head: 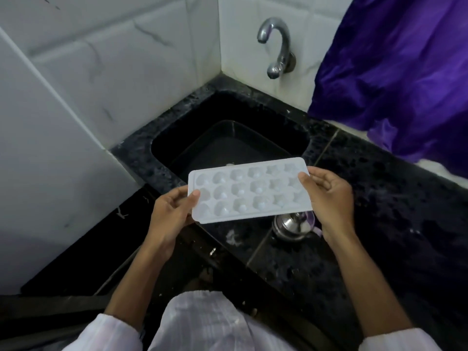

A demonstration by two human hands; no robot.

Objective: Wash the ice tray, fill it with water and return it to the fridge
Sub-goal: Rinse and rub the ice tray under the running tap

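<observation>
item: white plastic ice tray with three rows of rounded cups (249, 190). held level in the air, cups up, over the near rim of the black stone sink (266, 122). the cups look empty.
left hand (169, 211): grip closed on the tray's left short end, thumb on top, fingers beneath.
right hand (329, 196): grip closed on the right short end, thumb over the edge, fingers curled under.
curved chrome tap (277, 44): on the white tiled wall beyond the sink, well apart from the tray; no water running.
black speckled stone tabletop (379, 198): looks wet in patches.
small shiny steel vessel (291, 225): on the tabletop below the tray's right corner, partly hidden.
purple satin cloth (392, 72): hanging at the right.
risks, as i judge them: wet thin plastic may slip from the grip and drop into the sink; a strong stream could splash out of the shallow cups; once filled, any tilt on the way to the fridge would spill; a lowered corner could knock the steel vessel.
</observation>
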